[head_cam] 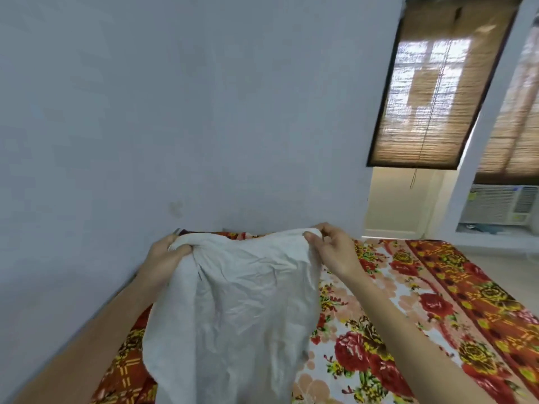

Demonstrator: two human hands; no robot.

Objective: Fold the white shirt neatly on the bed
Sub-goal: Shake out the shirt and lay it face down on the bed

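Both our forearms reach in from the bottom corners, bare, and meet at the top edge of the shirt (233, 310), which we hold up in front of us over the bed (414, 310). Our left hand (164, 256) grips the shirt's upper left corner, fingers curled together and clamped on a bunch of the cloth, with the thumb pressed over the fold. Our right hand (332, 249) pinches the upper right corner, thumb and fingertips closed tight on the fabric, the other fingers bent behind it. Between the two hands the top edge sags a little. From there the shirt hangs down, white and heavily creased, wider toward the bottom, and its lower part runs out of view, so we cannot tell whether its hem touches the bed. A short dark mark shows near its left side. Under and to the right of the shirt lies the bedspread, white in the middle with red roses and a red and orange patterned border. A pale blue wall (175, 112) stands close on the left and behind the bed. To the upper right, a brown woven blind (437, 91) covers a window, light coming through it, and a white air conditioner (498, 204) sits below a second blind at the right edge.
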